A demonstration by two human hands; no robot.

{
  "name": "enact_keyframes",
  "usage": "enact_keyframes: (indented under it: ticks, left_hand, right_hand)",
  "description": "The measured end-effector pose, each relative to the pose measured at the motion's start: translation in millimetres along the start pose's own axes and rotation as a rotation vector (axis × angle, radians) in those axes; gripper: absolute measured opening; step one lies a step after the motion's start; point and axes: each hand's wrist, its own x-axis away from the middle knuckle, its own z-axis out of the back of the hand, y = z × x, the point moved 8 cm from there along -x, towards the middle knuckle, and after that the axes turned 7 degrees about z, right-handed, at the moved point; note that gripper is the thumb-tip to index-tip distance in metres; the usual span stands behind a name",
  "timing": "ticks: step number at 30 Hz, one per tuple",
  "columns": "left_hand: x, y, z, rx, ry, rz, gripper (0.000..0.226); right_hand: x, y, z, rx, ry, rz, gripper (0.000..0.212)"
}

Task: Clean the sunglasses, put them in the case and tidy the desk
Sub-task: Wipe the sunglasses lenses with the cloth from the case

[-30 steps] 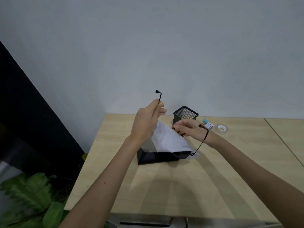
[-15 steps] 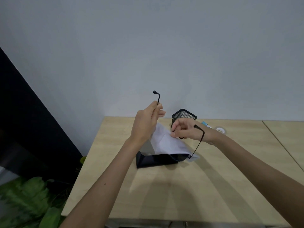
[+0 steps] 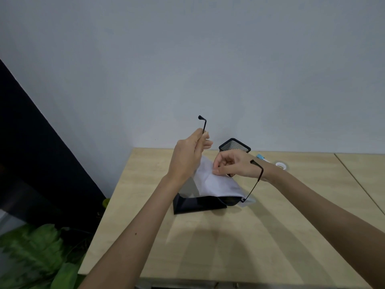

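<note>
Black thin-framed sunglasses [image 3: 255, 180] hang in the air above the desk, temples unfolded. My left hand [image 3: 187, 157] grips one temple, whose curved tip sticks up above my fist. My right hand [image 3: 233, 164] pinches a white cloth [image 3: 216, 182] that drapes over the lenses; the other temple crosses my right wrist. A black triangular case [image 3: 198, 204] lies on the wooden desk [image 3: 229, 247] just below the glasses, partly hidden by the cloth.
A black mesh pen holder [image 3: 235, 145] stands behind my right hand near the wall. A small blue-and-white item [image 3: 261, 157] and a roll of white tape [image 3: 280, 165] lie to its right. Green plant leaves [image 3: 37, 255] sit below the desk's left edge.
My right hand has shifted slightly left along the cloth over the lens. My left hand keeps its hold on the temple.
</note>
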Motion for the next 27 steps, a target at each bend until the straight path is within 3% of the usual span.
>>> enact_keyframes:
  ticks: [8, 13, 16, 19, 23, 25, 27]
  left_hand:
    - [-6, -7, 3, -0.057, 0.001, 0.024, 0.024]
    - [-10, -9, 5, -0.053, 0.013, 0.041, 0.024]
    - [-12, -6, 6, -0.039, 0.024, 0.035, 0.025]
    - [-13, -4, 8, -0.025, 0.036, 0.029, 0.025]
    - [-13, -3, 8, -0.025, 0.033, 0.02, 0.024]
    - [-14, -3, 6, -0.039, 0.024, 0.014, 0.023]
    - [-15, -2, 4, -0.048, 0.015, 0.013, 0.023]
  right_hand:
    - [3, -17, 6, 0.0, -0.043, 0.02, 0.009]
    - [9, -41, -5, -0.051, -0.333, -0.026, 0.009]
    - [13, -40, -13, -0.118, -0.463, -0.07, 0.029]
    - [9, -31, 1, -0.192, -0.272, -0.072, 0.04]
    - [1, -4, 31, -0.206, 0.185, -0.065, 0.024]
    - [-1, 8, 31, -0.072, 0.23, -0.088, 0.015]
    - [-1, 20, 20, -0.043, 0.13, -0.159, 0.023]
